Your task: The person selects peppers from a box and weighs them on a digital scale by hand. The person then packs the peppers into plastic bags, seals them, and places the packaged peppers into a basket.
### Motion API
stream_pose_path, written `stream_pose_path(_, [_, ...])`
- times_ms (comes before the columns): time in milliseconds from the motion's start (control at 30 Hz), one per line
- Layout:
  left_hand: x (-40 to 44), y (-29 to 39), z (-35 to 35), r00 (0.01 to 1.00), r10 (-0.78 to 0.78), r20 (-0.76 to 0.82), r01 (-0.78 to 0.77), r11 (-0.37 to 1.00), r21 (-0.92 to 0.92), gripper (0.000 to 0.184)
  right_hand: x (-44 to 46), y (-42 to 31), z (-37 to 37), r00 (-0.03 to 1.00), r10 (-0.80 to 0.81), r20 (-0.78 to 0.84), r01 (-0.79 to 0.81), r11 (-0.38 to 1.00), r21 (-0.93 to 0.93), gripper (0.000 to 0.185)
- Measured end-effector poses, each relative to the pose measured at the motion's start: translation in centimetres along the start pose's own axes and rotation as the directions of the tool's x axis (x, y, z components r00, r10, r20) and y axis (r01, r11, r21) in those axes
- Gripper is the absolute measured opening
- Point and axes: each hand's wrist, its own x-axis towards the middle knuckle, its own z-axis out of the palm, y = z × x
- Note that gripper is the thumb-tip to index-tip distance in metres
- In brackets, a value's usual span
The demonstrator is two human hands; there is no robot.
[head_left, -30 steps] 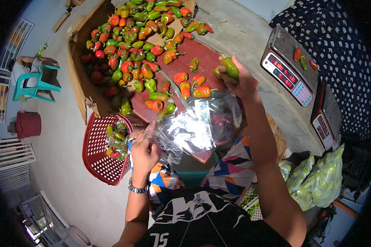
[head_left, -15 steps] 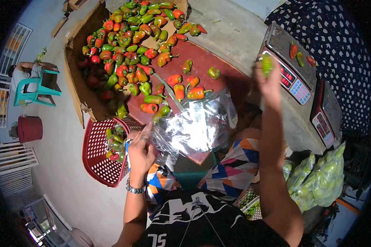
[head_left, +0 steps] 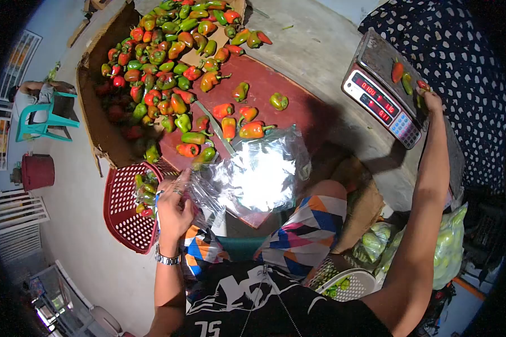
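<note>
My left hand (head_left: 174, 213) is closed on the edge of a clear plastic bag (head_left: 261, 171), which lies shiny and spread over the near end of a red board (head_left: 287, 84). My right hand (head_left: 431, 102) reaches to the right side of a digital scale (head_left: 370, 73) with lit red digits. Its fingers are closed around a green pepper (head_left: 419, 101), mostly hidden, low over the scale plate. Beside it on the plate lie a red pepper (head_left: 397, 71) and a green pepper (head_left: 406, 83); another reddish one is partly covered by the fingers.
Many red and green peppers (head_left: 166, 81) fill an opened cardboard box (head_left: 90, 106), some loose on the board. A red perforated basket (head_left: 121, 210) with bagged peppers stands left. Bagged green produce (head_left: 450, 253) and a pale basket (head_left: 360, 283) sit right. A person sits near a teal chair (head_left: 50, 115).
My right hand has carried the green pepper from the front of the scale to the plate's far right side. My left hand stays at the plastic bag. The view has shifted slightly.
</note>
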Motion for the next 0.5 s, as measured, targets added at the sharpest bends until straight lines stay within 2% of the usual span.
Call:
stream_pose_path(67, [0.2,0.2,0.1,1.0,0.008,-0.001,-0.008,1.0,-0.006,0.076,0.1,-0.9,1.2,0.999,-0.031,0.039,0.03,0.998,0.046,0.08])
stream_pose_path(133, [0.4,0.3,0.1,1.0,0.018,-0.008,-0.018,1.0,-0.022,0.076,1.2,-0.7,2.5,0.987,-0.069,0.143,0.038,0.976,0.213,0.086])
stream_pose_path(233, [0.3,0.2,-0.1,1.0,0.016,-0.01,-0.016,0.999,-0.029,0.076,2.8,0.4,3.4,0.986,-0.095,0.137,0.059,0.968,0.246,0.085])
stream_pose_path(267, [0.2,0.4,-0.2,0.999,-0.046,0.014,0.047,0.998,-0.046,0.077,1.9,0.6,3.1,0.99,-0.082,0.115,0.031,0.921,0.387,0.084])
stream_pose_path(300, [0.1,0.1,-0.2,0.999,-0.034,0.009,0.035,0.998,-0.05,0.077,-0.4,-0.7,1.7,0.993,-0.07,0.099,0.008,0.854,0.521,0.083])
stream_pose_path(333, [0.0,-0.3,-0.3,1.0,-0.028,-0.005,0.028,0.998,-0.054,0.077,-1.0,-2.2,-0.8,0.998,0.056,0.029,-0.062,0.965,0.256,0.08])
stream_pose_path(367, [-0.1,-0.7,-0.2,0.999,-0.025,-0.021,0.024,0.998,-0.056,0.077,-1.3,-3.6,-2.9,0.986,0.149,-0.08,-0.151,0.988,-0.019,0.076])
stream_pose_path(433, [-0.3,-0.9,-0.4,0.998,-0.051,-0.041,0.049,0.998,-0.047,0.075,-1.9,-3.7,-3.3,0.98,-0.036,-0.195,-0.01,0.972,-0.233,0.063])
stream_pose_path(500, [-0.3,-0.9,-0.5,0.998,-0.051,-0.048,0.051,0.999,-0.016,0.073,4.2,1.0,-1.2,0.965,-0.254,-0.06,0.235,0.946,-0.224,0.056])
